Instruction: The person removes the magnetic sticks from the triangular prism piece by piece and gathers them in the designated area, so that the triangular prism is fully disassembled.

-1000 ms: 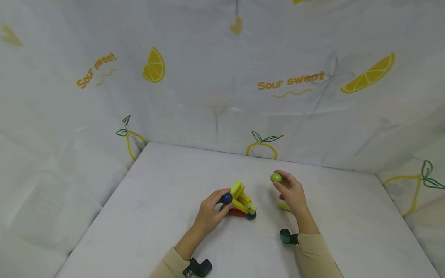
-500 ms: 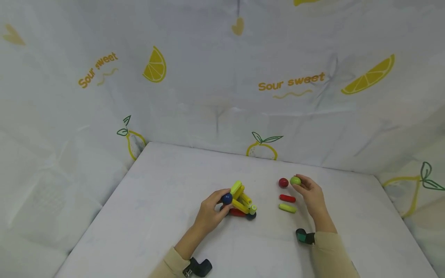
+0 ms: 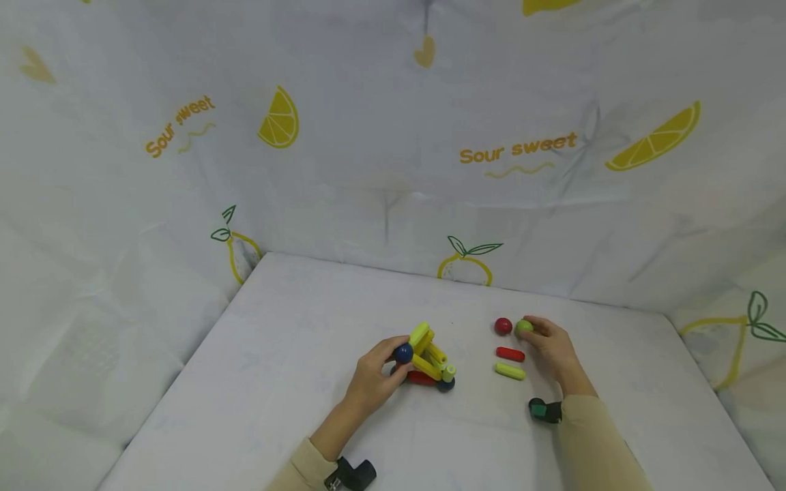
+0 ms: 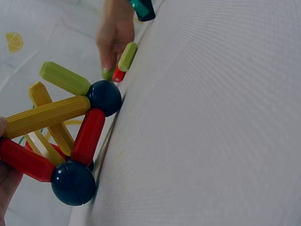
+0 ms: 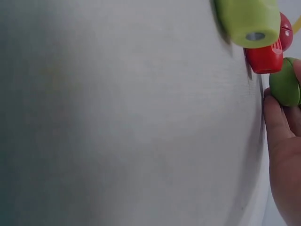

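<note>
My left hand (image 3: 370, 380) holds a small frame of magnetic rods and balls by a dark blue ball (image 3: 403, 352) at its near left corner. Yellow rods (image 4: 49, 115), red rods (image 4: 88, 136) and a light green rod (image 4: 65, 77) join at blue balls (image 4: 73, 182) in the left wrist view. At right, my right hand (image 3: 557, 351) pinches a green ball (image 3: 524, 327) low at the table surface. Beside that ball sits a red ball (image 3: 503, 326), with a small gap between them. Part of the frame is hidden behind the left fingers.
Nearer than the balls, a loose red rod (image 3: 510, 354) and a loose light green rod (image 3: 510, 371) lie roughly parallel on the white table (image 3: 295, 327). A white curtain (image 3: 368, 136) with lemon prints rises behind the table's far edge.
My right hand has carried the green ball to the right and lowered it beside the red ball, uncovering the loose rods. The left hand keeps its hold on the frame.
</note>
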`<state>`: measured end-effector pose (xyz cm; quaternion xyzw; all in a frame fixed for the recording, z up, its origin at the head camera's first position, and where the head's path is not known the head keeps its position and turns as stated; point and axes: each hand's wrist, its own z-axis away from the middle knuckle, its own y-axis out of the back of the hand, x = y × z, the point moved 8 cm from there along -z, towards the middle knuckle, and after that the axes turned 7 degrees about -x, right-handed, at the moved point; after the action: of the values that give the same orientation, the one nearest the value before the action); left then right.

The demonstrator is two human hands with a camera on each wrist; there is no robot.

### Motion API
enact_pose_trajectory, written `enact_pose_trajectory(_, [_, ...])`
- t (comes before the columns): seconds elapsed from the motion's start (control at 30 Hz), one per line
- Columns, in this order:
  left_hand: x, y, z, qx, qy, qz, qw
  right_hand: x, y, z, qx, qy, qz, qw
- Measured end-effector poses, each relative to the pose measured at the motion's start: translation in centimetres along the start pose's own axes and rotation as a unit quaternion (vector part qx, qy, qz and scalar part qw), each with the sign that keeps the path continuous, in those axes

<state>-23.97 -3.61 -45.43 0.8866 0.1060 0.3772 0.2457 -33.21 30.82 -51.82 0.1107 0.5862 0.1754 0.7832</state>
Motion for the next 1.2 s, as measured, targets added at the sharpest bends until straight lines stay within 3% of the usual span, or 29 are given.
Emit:
enact_pose_trajectory(0.47, [0.14,0.06,0.13,0.000,0.005,-0.006,1.0000,0.67,-0.19,-0.55,-0.009,0.003,0.067,0.998])
enact_pose_trajectory(1.2, [0.12,0.06,0.00,0.004,0.001,-0.009,1.0000,0.15,0.40,0.22,0.006,0.007,0.045,0.999])
